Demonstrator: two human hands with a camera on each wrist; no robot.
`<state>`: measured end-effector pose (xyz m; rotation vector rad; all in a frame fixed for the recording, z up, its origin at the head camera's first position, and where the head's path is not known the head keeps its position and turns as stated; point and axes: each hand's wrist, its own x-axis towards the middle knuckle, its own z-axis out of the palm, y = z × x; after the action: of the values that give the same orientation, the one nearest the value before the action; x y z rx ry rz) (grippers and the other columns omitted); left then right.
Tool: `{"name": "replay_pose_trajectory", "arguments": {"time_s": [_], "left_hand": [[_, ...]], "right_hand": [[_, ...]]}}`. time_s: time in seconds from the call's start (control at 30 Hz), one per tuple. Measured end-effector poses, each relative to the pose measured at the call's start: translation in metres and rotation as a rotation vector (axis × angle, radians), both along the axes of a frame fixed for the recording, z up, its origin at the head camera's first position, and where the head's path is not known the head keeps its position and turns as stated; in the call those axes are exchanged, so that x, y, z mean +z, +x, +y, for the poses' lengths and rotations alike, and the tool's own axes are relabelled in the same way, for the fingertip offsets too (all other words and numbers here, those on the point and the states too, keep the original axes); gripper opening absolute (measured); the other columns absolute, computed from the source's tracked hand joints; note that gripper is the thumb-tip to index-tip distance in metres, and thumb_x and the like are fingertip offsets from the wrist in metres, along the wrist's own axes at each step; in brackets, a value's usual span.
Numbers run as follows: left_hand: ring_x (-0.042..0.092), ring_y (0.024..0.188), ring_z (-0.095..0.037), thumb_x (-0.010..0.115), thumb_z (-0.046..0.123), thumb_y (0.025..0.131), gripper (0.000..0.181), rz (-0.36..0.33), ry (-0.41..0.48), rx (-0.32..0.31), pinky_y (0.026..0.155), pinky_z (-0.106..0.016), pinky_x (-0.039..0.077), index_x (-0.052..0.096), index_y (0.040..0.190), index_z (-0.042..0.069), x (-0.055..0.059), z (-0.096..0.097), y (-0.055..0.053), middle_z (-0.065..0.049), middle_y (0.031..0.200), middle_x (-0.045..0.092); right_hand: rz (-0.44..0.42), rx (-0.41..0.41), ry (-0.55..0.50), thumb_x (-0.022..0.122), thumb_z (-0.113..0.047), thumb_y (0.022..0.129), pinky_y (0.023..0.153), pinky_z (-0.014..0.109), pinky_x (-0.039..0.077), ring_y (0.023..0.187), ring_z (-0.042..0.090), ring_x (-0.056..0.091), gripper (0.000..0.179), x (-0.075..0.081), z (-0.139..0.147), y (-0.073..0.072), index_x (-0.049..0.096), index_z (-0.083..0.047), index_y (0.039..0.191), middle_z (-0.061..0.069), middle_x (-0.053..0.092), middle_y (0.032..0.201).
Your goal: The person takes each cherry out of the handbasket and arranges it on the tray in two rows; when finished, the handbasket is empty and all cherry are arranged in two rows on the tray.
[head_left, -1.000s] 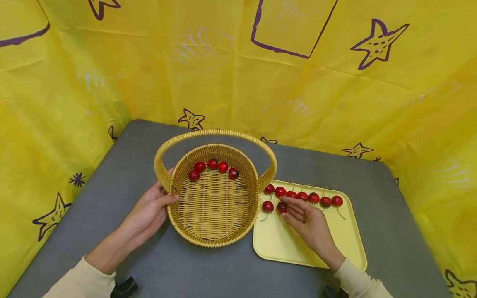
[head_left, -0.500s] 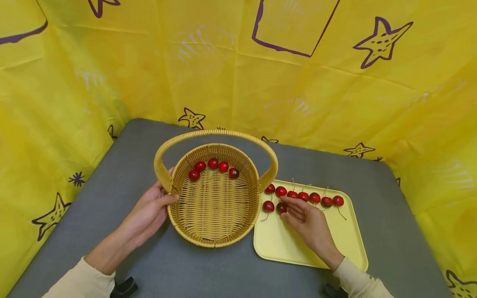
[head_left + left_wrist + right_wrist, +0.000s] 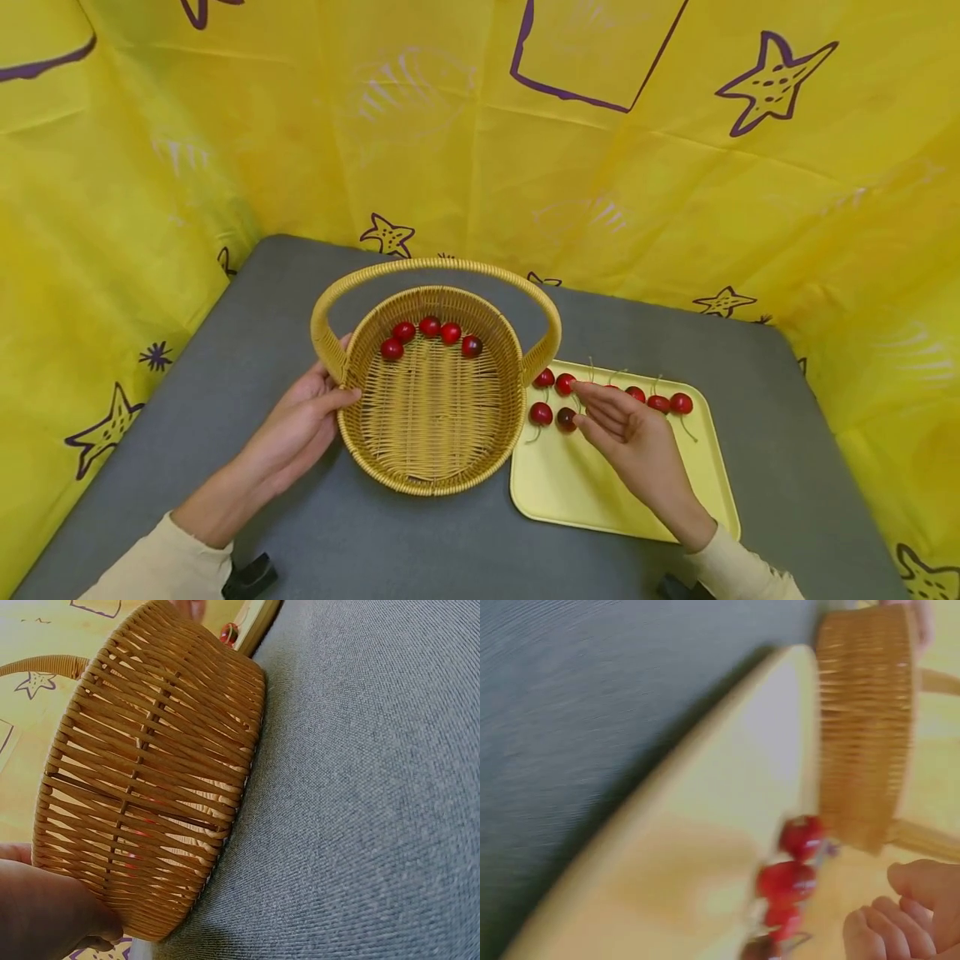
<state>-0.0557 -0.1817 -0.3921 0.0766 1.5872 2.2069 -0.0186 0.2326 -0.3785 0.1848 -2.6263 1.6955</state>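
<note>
My left hand holds the left side of a round wicker basket, thumb over the rim and fingers along the outer wall. Several red cherries lie in an arc at the far side inside it. Over a yellow tray hovers my right hand, thumb and fingers apart, with nothing seen between them. A dark red cherry lies just left of its thumb tip, beside another cherry. Behind them runs a row of cherries with stems, partly hidden by my fingers.
The basket's tall arched handle stands up over its far side. The tray sits right against the basket's right side on a grey table. A yellow patterned cloth hangs around the back and sides.
My right hand has drawn slightly away to the right from the dark cherry, and its thumb and fingers have spread. The left hand and basket have stayed in place.
</note>
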Motion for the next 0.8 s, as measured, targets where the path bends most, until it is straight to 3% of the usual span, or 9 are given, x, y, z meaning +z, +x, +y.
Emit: {"name": "replay_pose_trajectory", "arguments": {"time_s": [0.17,0.47,0.6,0.8], "left_hand": [[0.002,0.162,-0.018,0.043,-0.007,0.106,0.084,0.007,0.007,0.001,0.13,-0.037,0.008,-0.006,0.171,0.015,0.001,0.001,-0.001,0.0,0.179,-0.001],[0.0,0.162,-0.016,0.042,-0.009,0.105,0.085,0.007,0.019,0.005,0.13,-0.035,0.007,-0.006,0.171,0.014,0.001,0.003,-0.002,0.003,0.178,-0.004],[0.001,0.162,-0.017,0.042,-0.009,0.105,0.085,0.012,0.014,0.003,0.13,-0.037,0.006,-0.006,0.171,0.014,0.0,0.002,-0.002,0.002,0.178,-0.003],[0.002,0.162,-0.018,0.042,-0.009,0.104,0.085,0.006,0.015,0.005,0.13,-0.034,0.009,-0.006,0.171,0.014,-0.001,0.002,-0.001,0.0,0.179,-0.003]], "right_hand": [[0.045,0.032,-0.097,0.076,0.004,0.094,0.095,0.03,0.057,0.125,0.017,0.068,0.043,0.025,-0.009,0.005,0.071,-0.006,0.136,0.015,0.07,0.137],[0.103,0.168,-0.222,0.073,0.007,0.095,0.1,0.038,0.055,0.13,0.03,0.065,0.046,0.055,-0.039,0.014,0.069,-0.007,0.139,0.013,0.069,0.14],[0.095,0.232,-0.269,0.072,0.004,0.097,0.105,0.039,0.052,0.135,0.032,0.061,0.046,0.058,-0.063,0.006,0.068,-0.01,0.141,0.008,0.068,0.143],[0.064,0.285,-0.243,0.073,-0.009,0.1,0.107,0.04,0.051,0.138,0.02,0.059,0.045,0.055,-0.107,-0.02,0.065,-0.011,0.144,0.003,0.065,0.147]]}}
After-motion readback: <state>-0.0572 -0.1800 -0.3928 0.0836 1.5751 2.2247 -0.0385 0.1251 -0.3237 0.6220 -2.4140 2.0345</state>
